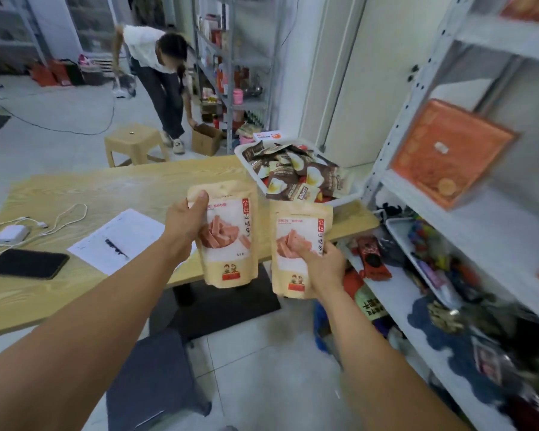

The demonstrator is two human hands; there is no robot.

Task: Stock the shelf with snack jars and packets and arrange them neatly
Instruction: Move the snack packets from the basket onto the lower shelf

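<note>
The left hand [184, 227] grips one tan packet [231, 244] by its upper left edge, thumb across the front near the seal, so the pouch hangs upright with its label facing out. The right hand [321, 269] grips a second tan packet [296, 234] low on its right side, fingers pressed on the printed panel. The two pouches are side by side in the air, just apart, over the near edge of the tabletop [106, 194]. Holding one in each hand, faces forward, looks to me like a way to carry a matched pair and set them down the same way round.

Just beyond them, at the right end of the tabletop, sits a white tray [239, 150] heaped with brown packets, likely more stock waiting. To the right stands the white shelf [511, 237], with an orange box [448, 154] leaning on one level and a blurred jumble of wrapped snacks lower down; I'd judge the pair is meant for there.

On the left of the tabletop lie a sheet of paper [122, 241], a dark phone [27, 264] and a white charger [10, 234]. Far off, another person [159, 82] bends over a carton.
</note>
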